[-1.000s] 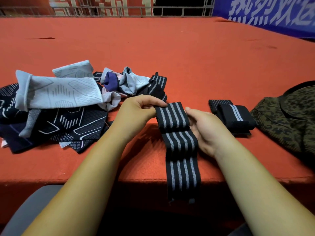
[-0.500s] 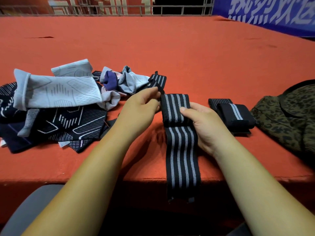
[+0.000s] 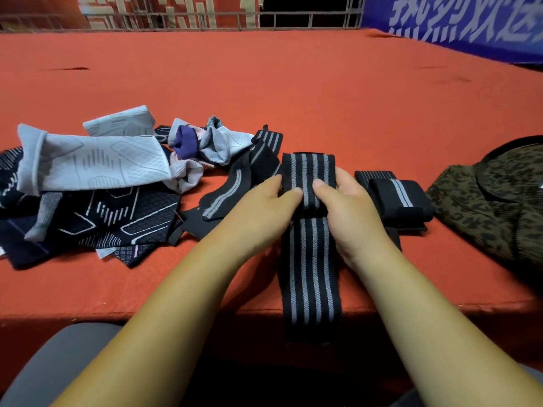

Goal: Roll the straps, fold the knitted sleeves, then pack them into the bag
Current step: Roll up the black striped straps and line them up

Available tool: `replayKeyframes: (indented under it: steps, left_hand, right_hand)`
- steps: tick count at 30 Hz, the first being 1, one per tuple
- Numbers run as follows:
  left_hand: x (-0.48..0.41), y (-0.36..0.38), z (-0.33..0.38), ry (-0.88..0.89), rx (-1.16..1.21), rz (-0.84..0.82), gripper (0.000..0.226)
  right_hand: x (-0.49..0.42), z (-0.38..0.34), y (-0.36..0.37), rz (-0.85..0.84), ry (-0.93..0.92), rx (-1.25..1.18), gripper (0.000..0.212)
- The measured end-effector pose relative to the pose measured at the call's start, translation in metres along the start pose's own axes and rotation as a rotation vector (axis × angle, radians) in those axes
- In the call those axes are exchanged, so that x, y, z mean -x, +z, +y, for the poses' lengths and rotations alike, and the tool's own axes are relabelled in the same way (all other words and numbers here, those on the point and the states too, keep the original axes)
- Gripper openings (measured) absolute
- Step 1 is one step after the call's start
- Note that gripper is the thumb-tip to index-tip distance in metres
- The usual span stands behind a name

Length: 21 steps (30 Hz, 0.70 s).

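With both the left hand (image 3: 261, 201) and right hand (image 3: 343, 201) pinching the rolled end of the striped strap (image 3: 311, 268) at the red table's (image 3: 323, 98) near edge, each turn should stay tight and square.

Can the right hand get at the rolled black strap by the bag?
Likely yes, once it lets go: the right hand grips the black grey-striped elastic strap, but the rolled black strap lies beside it, nothing between.
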State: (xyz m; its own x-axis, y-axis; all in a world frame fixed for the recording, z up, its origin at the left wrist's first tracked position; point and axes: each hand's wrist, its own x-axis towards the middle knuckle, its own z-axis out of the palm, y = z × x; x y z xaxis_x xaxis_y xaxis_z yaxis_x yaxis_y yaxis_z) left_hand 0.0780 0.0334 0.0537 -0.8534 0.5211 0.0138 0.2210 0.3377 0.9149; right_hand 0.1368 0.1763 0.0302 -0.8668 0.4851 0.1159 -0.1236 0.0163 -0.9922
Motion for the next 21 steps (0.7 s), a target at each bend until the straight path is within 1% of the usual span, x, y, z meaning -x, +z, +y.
replayKeyframes:
  steps: [2,4,5,7,10,12,13,16,18,20,21]
  left_hand:
    - [0.002,0.0,-0.001,-0.001,-0.023,0.004,0.034]
    - [0.004,0.001,-0.002,0.012,-0.052,0.018,0.02]
    - [0.006,0.001,-0.001,0.026,-0.048,0.029,0.015]
    - [0.005,0.0,-0.003,0.039,0.026,0.047,0.014]
    - [0.0,-0.001,-0.009,0.045,0.162,0.057,0.016]
    - [-0.002,-0.002,-0.013,0.065,0.217,0.084,0.02]
    - [-0.003,-0.003,-0.014,0.07,0.245,0.099,0.023]
    - [-0.007,-0.007,-0.018,0.045,0.361,0.139,0.029]
    - [-0.008,-0.01,-0.021,0.03,0.394,0.137,0.034]
    - [-0.009,-0.012,-0.022,0.024,0.393,0.124,0.038]
    - [-0.008,-0.013,-0.022,0.026,0.381,0.118,0.039]
  right_hand:
    - [-0.001,0.002,-0.001,0.002,-0.003,-0.007,0.033]
    - [-0.001,0.003,-0.002,-0.005,-0.014,-0.007,0.035]
    - [-0.002,0.003,-0.001,-0.009,-0.017,-0.009,0.036]
    - [-0.002,0.002,-0.001,-0.024,-0.008,-0.007,0.038]
    - [-0.005,0.001,-0.002,-0.027,0.06,0.067,0.046]
    - [-0.008,0.003,-0.003,-0.041,0.158,0.096,0.06]
    - [-0.009,0.005,-0.003,-0.043,0.216,0.069,0.065]
    - [-0.007,0.0,-0.001,-0.052,0.326,-0.082,0.065]
    - [-0.005,0.0,-0.002,-0.071,0.345,-0.14,0.08]
    - [-0.005,-0.002,-0.004,-0.144,0.348,-0.188,0.096]
    - [-0.004,-0.005,-0.006,-0.172,0.349,-0.205,0.1]
